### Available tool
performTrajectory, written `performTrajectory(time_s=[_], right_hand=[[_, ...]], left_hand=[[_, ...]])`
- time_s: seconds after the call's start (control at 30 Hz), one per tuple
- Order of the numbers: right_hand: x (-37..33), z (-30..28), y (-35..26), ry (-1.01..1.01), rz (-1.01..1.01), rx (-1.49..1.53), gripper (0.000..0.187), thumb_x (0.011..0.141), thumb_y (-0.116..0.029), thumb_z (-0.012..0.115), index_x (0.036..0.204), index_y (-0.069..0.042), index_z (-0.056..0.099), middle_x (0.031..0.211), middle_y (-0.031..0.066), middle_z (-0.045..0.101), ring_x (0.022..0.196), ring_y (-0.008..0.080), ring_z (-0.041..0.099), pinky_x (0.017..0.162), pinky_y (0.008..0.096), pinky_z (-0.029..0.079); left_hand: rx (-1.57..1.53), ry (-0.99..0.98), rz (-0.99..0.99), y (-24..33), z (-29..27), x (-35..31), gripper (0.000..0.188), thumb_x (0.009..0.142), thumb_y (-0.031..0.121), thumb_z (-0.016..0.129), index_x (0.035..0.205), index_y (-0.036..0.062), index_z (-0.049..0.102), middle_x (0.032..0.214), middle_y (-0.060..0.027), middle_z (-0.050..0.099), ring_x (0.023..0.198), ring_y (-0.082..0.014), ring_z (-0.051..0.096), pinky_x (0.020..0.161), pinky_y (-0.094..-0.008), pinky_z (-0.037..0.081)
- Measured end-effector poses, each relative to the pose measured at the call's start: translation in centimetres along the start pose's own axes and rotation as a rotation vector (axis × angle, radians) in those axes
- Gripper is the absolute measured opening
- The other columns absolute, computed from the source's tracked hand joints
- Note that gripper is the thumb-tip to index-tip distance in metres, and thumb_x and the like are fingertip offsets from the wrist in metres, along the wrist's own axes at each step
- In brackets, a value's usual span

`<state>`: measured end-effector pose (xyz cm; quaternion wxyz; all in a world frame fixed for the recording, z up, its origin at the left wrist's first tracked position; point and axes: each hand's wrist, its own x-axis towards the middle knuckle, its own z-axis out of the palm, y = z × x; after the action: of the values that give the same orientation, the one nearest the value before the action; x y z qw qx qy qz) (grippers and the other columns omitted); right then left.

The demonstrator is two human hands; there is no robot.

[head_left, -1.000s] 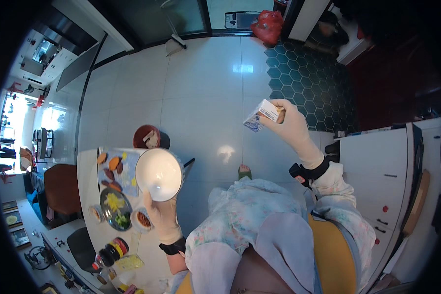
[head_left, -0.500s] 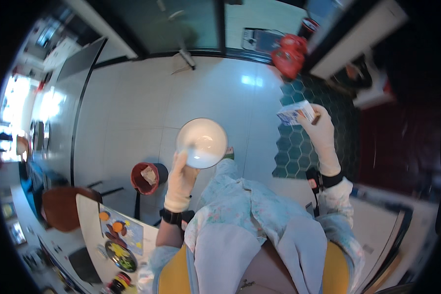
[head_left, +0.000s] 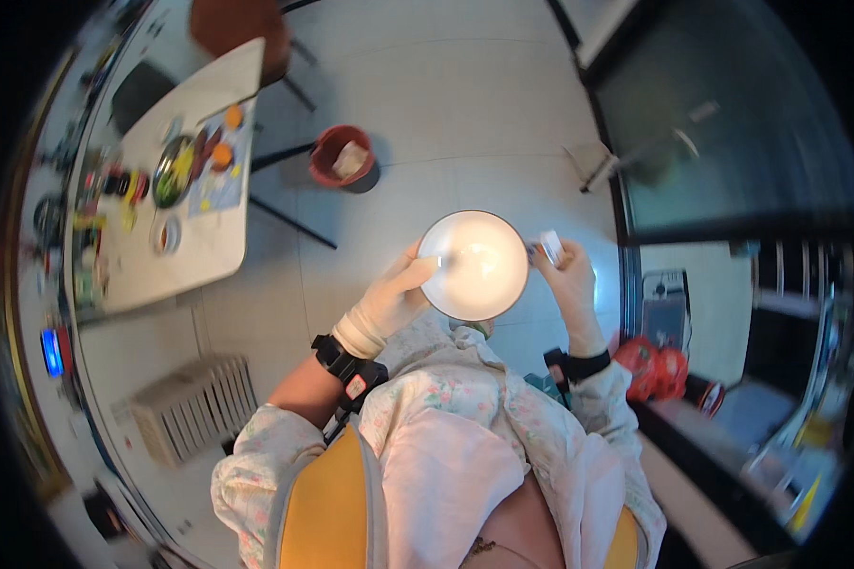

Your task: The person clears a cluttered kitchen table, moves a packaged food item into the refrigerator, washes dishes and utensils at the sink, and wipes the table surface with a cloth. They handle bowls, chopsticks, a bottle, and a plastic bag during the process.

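In front of my body I carry a white bowl [head_left: 484,275] with a thin dark rim; its inside faces up, and I see no food in it. My left hand [head_left: 389,302], in a pale glove, grips the bowl's left edge, thumb over the rim. Just right of the bowl is my right hand [head_left: 571,289], gloved too. Its fingers are closed round a small white carton [head_left: 550,247], seen now nearly end-on and partly covered by the fingers.
To the left stands a white table [head_left: 220,254] with a plate of cut vegetables [head_left: 173,178], orange pieces and jars. A red bin [head_left: 324,147] stands beside it, a brown chair [head_left: 240,33] beyond. Red plastic bags [head_left: 650,370] lie right, near a dark-framed glass door [head_left: 731,142].
My view has swung to the right, so the table now shows more fully. The right hand with the carton has come in close to the bowl. The left hand keeps hold of the bowl.
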<state>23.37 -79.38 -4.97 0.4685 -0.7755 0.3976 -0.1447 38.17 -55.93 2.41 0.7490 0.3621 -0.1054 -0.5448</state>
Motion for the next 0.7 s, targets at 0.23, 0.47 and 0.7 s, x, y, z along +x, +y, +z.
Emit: performTrajectory(time_s=[0.23,0.47,0.7], right_hand=[[12.4,17.8,-9.6,-0.265,-0.386,0.077,0.056,0.07,-0.034,0.08,0.109,0.0,0.059,0.096,0.0136,0.068,0.088,0.0222,0.066,0.08,0.0327,0.051],[18.1,30.2,-17.8,-0.405,-0.425,-0.212,0.085,0.066,-0.04,0.08,0.131,0.004,0.048,0.125,0.0255,0.056,0.117,0.0357,0.054,0.098,0.0377,0.044],[16.0,20.4,-9.9,-1.016,-0.12,0.233,0.054,0.087,-0.025,0.065,0.131,0.0,0.048,0.121,0.0126,0.058,0.101,0.0167,0.059,0.089,0.0314,0.048]], left_hand=[[-0.124,0.504,0.415,0.3,-4.0,-7.8,0.058,0.093,0.035,0.054,0.138,0.0031,0.037,0.136,-0.0101,0.046,0.126,-0.0224,0.044,0.105,-0.0392,0.036],[-0.233,0.66,0.604,2.0,-9.5,-10.2,0.058,0.094,0.037,0.054,0.139,0.0052,0.037,0.138,-0.0095,0.045,0.127,-0.0231,0.044,0.104,-0.0402,0.037],[-0.185,0.471,0.508,6.3,-11.7,-5.0,0.056,0.095,0.035,0.054,0.139,0.0049,0.037,0.138,-0.008,0.045,0.127,-0.0234,0.043,0.106,-0.0415,0.036]])
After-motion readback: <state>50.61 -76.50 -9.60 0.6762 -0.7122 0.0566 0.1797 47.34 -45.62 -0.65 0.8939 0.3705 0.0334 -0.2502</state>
